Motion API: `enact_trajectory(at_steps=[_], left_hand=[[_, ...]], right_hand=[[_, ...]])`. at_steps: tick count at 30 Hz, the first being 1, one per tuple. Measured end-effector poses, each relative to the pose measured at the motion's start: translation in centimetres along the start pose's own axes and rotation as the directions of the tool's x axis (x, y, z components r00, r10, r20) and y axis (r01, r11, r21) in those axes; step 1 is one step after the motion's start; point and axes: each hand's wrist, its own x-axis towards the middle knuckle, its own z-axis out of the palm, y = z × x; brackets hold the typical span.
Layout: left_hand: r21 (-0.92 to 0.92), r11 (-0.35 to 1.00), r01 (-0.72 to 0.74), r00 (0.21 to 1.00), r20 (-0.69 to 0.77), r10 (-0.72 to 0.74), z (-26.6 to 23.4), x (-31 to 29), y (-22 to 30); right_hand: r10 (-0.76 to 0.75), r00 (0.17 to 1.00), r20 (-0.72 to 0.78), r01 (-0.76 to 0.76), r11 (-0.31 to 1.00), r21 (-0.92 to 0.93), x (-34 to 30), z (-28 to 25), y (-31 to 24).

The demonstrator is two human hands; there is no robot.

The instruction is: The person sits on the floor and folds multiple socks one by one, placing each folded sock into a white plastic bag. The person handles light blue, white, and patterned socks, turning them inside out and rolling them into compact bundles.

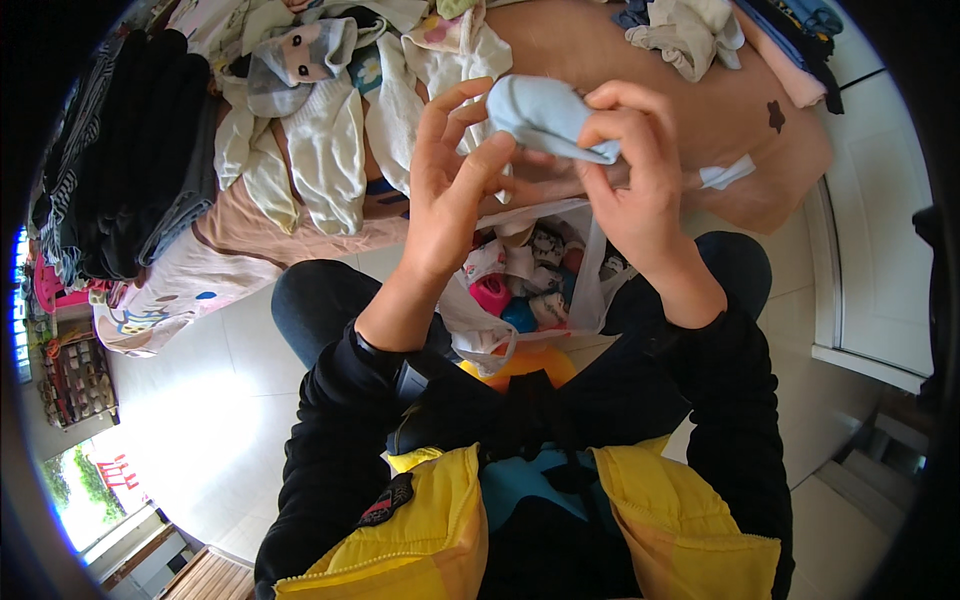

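Note:
Over the bed's front edge, I hold a light blue sock [545, 112] up between both hands. It looks folded into a small bundle and is slightly blurred. My left hand [455, 170] has its thumb and fingers at the sock's left end. Fingers and thumb of my right hand [635, 160] pinch the right end, where an edge of the fabric hangs loose. Below the hands, a white plastic bag [590, 265] stands open between my knees. Rolled socks [520, 285] in pink, blue, white and black fill it.
Several loose white socks [330, 150] lie across the brown bedcover [560, 40] to the left. A tall stack of dark folded clothes [130, 150] stands beyond them. Beige garments [690, 35] lie at the far right, near a white cabinet [880, 240]. Something orange [540, 365] shows beneath the bag.

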Motion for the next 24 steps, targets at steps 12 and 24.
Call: enact_trajectory(at_steps=[12, 24], left_hand=[[0.216, 0.971, -0.1, 0.992, -0.05, 0.113, 0.6, -0.3, -1.4], [0.662, 0.721, -0.205, 0.948, -0.048, 0.313, -0.1, 0.1, -1.8]], right_hand=[[0.163, 0.971, 0.175, -0.171, 0.985, 0.035, -0.8, 1.2, -0.6], [0.251, 0.957, 0.146, -0.265, 0.961, 0.084, -0.6, 0.8, 0.0]])
